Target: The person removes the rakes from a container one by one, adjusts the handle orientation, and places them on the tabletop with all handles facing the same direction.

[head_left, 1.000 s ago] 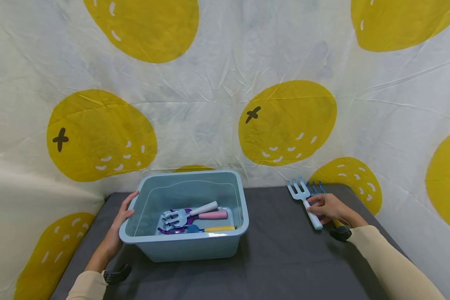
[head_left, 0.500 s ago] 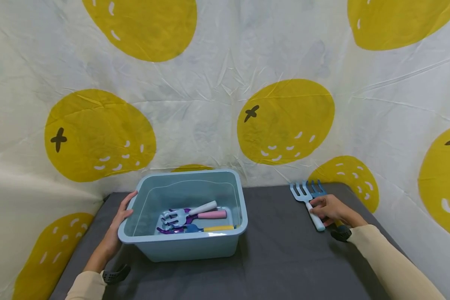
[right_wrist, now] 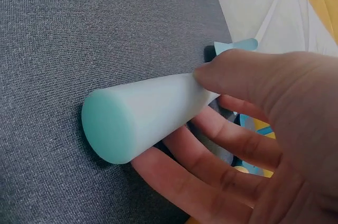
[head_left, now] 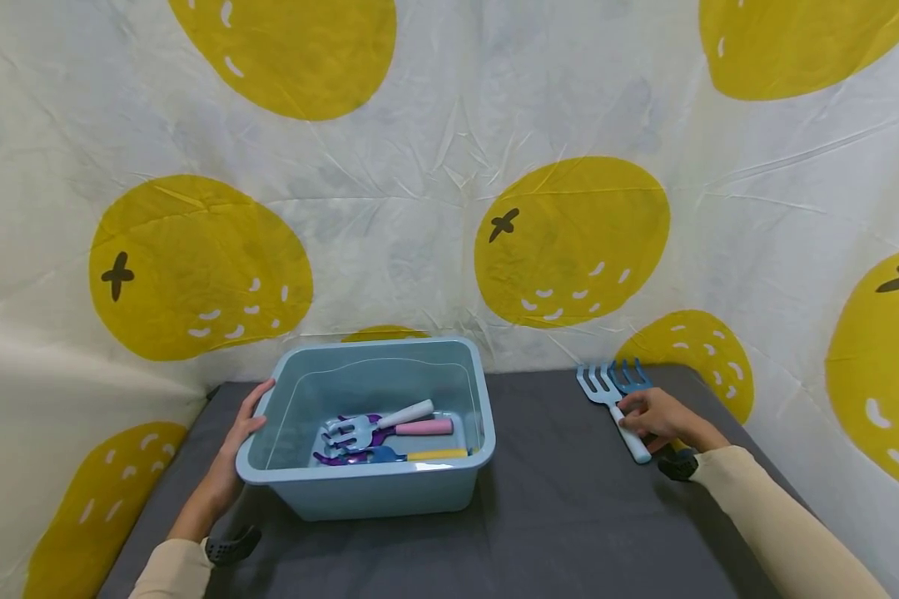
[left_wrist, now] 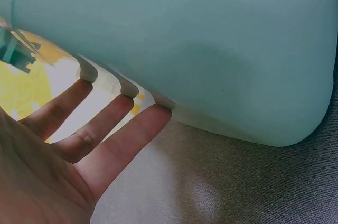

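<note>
Head view, left hand [head_left: 232, 453]: tub [head_left: 374, 497] is touched by extended fingers.
Right hand [head_left: 665, 418]: white-handled fork [head_left: 629, 437] is pinched beside blue fork [head_left: 633, 387].

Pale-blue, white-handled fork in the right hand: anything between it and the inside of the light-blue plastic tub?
Just the raised right wall of the tub, left of the fork. Nothing else visible stands on the grey cloth between.

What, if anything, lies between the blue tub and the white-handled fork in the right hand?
Nothing: the head view shows only a bare stretch of dark cloth between the tub and the fork that the right hand holds.
</note>
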`<state>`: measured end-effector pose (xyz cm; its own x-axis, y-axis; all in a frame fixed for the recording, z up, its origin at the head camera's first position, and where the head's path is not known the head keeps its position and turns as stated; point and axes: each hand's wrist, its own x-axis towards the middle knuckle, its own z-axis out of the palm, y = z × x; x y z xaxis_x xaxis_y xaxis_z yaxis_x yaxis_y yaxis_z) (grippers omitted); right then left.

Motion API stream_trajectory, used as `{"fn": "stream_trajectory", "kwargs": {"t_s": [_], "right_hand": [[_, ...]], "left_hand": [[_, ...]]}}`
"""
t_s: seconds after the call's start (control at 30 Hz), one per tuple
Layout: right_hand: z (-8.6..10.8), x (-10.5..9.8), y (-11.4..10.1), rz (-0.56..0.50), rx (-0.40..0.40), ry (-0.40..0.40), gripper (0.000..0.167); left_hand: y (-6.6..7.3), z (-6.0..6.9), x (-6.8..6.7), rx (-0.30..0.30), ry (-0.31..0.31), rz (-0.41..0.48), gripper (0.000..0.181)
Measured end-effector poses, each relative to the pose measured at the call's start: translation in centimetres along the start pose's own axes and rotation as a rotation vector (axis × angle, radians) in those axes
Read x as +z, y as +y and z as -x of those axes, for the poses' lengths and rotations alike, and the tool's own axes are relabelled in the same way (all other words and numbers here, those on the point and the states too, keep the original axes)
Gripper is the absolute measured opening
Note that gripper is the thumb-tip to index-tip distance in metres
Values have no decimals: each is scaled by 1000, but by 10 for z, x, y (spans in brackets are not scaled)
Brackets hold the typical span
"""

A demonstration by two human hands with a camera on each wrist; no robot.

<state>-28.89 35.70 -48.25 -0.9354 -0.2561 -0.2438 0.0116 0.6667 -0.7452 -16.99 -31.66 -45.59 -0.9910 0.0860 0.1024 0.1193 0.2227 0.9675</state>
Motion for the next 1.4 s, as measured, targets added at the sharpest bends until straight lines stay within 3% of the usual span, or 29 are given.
{"fn": "stream_trajectory", "kwargs": {"t_s": [0.63,0.87,1.1,1.4], "right_hand": [[-3,-8,-9,33,29,7,46],[-2,-16,-18,105,-3,-43,47],[-3,-37,-61,278,-116,-75,52],[-8,-49,-127,403,-255,-112,50]], "left_hand": [[3,0,-1,12,19,1,60],[2,0,0,0,17,9,60],[0,-2,-1,-4,21,8,60],[-2,-1,0,4,19,3,61]]}}
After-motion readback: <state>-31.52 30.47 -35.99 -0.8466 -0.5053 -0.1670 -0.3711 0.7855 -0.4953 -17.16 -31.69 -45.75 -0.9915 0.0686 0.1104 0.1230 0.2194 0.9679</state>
